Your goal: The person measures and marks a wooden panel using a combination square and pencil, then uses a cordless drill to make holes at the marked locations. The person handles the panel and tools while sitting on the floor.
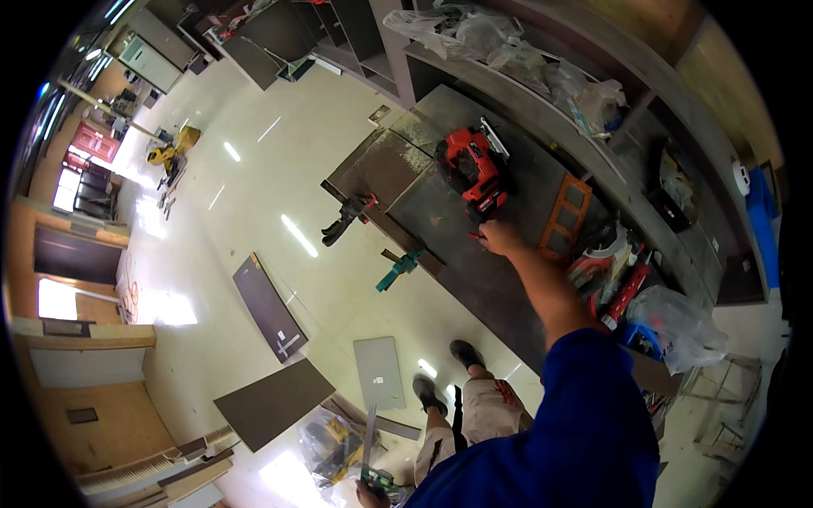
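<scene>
Reaching over the dark bench [487,284], the right hand [501,238] has its fingers curled just beside the red jigsaw [476,166] lying there — whether they grip anything cannot be told. The left hand [371,498], low in view, is wrapped around a green long-barred tool [379,479].

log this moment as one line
left hand: holding green tool with long grey metal bar; right hand: near red-and-black power jigsaw; jigsaw: on dark flat worktop; green clamp: at worktop edge
</scene>
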Demonstrator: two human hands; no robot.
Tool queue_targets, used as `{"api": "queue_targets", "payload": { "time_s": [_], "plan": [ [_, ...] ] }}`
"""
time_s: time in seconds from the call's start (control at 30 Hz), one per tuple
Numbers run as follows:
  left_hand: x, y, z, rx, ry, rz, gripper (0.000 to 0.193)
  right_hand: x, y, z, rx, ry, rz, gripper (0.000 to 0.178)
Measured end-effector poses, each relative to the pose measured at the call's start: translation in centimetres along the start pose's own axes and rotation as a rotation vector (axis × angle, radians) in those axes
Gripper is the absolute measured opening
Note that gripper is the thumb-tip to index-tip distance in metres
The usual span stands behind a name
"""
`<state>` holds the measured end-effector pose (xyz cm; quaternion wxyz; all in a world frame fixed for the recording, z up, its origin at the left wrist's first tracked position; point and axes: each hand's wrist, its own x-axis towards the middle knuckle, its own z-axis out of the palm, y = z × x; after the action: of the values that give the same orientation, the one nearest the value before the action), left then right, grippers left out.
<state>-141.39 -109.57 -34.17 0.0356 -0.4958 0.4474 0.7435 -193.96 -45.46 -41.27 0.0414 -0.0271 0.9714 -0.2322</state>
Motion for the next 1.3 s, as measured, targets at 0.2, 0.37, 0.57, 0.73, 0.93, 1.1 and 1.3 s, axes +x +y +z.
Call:
{"api": "queue_targets", "payload": {
  "time_s": [0.2, 0.37, 0.57, 0.73, 0.93, 1.1, 1.3],
  "plan": [
    [9.2, 10.3, 7.1, 0.139, -0.124, 0.087, 0.017, -9.3, -14.5, -13.9, 1.610, 0.282, 0.121, 0.010],
    [17.6, 15.1, 15.8, 0.368, -0.498, -0.074, 0.015, -24.1, -24.8, -20.5, 1.588, 0.698, -0.108, 0.013],
    [19.0, 18.2, 29.2, 0.593, -0.987, -0.054, 0.013, -43.4, -33.5, -21.3, 1.267, 1.074, -0.111, 0.021],
    [10.9, 13.1, 34.5, 0.719, -1.169, -0.089, 0.013, -58.7, -37.9, -19.9, 1.081, 1.351, -0.015, 0.019],
    [-1.7, -2.6, 33.3, 1.173, -1.392, -0.282, 0.017, -78.8, -43.9, -13.2, 0.908, 1.757, 0.192, 0.014],
    [-18.6, -17.0, 25.0, 1.445, -1.638, -0.452, 0.017, -97.1, -49.1, -7.2, 0.729, 2.023, 0.410, 0.013],
    [-31.4, -31.9, 14.9, 1.719, -1.707, -0.597, 0.015, -113.5, -54.5, -1.4, 0.655, 2.290, 0.644, 0.015]
  ]
}}
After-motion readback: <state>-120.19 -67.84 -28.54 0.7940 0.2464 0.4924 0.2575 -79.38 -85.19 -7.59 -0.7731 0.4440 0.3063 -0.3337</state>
